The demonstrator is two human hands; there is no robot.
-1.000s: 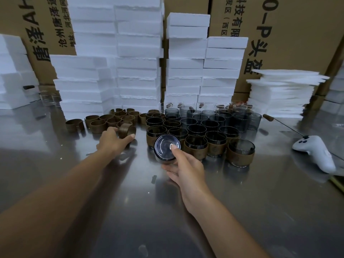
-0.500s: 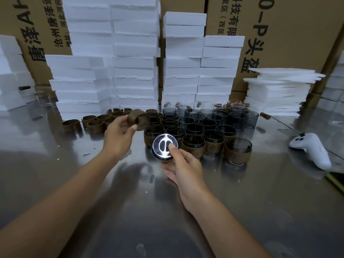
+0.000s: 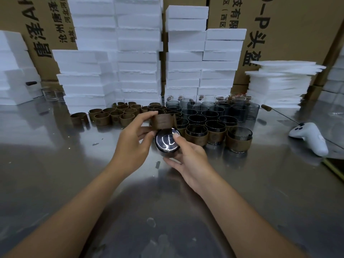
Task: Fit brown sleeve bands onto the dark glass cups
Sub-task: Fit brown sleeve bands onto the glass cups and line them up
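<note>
My right hand [image 3: 188, 155] grips a dark glass cup [image 3: 166, 142] tipped on its side, its shiny base facing me. My left hand [image 3: 130, 140] pinches a brown sleeve band [image 3: 163, 122] just above and behind the cup, touching its far end. Loose brown bands [image 3: 111, 116] lie in a cluster to the left. Behind my hands stand several dark cups [image 3: 208, 116], the front ones [image 3: 239, 139] wearing brown bands.
The work surface is a reflective steel table [image 3: 55, 164]. Stacks of white foam blocks [image 3: 137, 58] and cardboard boxes [image 3: 290, 34] line the back. A white controller [image 3: 309, 137] lies at the right, a thin rod [image 3: 277, 113] beside it.
My left hand picked a band out of the loose cluster and carried it right to the cup. My right hand kept its hold on the tipped cup.
</note>
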